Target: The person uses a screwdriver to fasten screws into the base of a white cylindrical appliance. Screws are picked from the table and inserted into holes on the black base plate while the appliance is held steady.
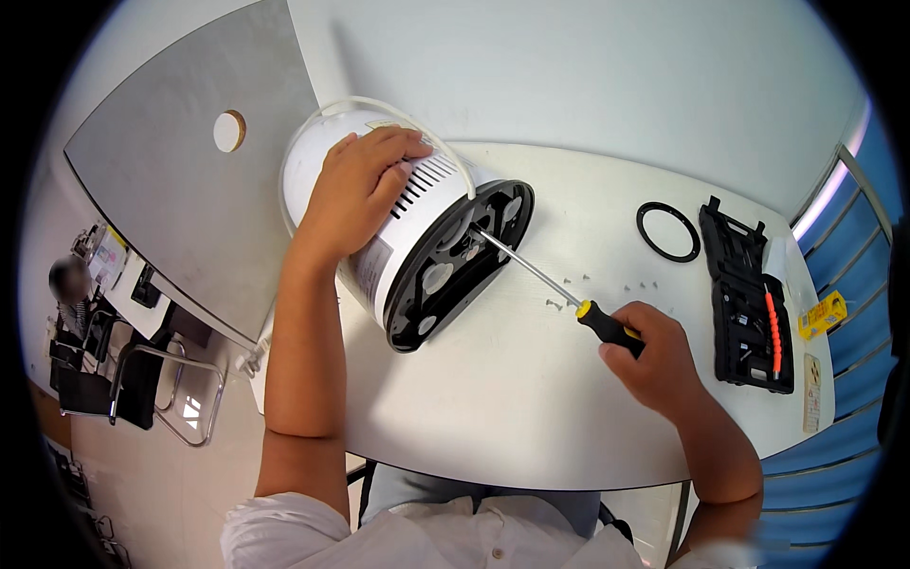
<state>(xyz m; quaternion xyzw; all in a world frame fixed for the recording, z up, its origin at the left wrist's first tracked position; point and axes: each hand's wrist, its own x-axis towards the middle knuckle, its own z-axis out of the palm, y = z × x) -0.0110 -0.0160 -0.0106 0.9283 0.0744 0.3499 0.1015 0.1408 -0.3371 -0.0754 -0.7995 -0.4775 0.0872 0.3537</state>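
Note:
A white, rounded appliance (382, 268) with slotted vents lies on its side on the table, its black base (417, 313) turned toward the right. My left hand (365, 185) rests spread over its vented upper side, fingers apart. In my right hand (654, 356) is a screwdriver (531, 268) with a black and yellow handle, gripped by that handle. Its long metal shaft runs up and left into the base; the tip is hidden there. Several small screws (556, 303) are scattered on the table beside the shaft.
A black ring (667, 231) lies farther right, next to an opened black tool case (749, 313) with an orange flexible shaft (773, 327). Past the case are a yellow box (823, 315) and a pale strip-shaped item (812, 394). A white cord (398, 112) loops over the appliance. A grey panel (190, 180) stands left.

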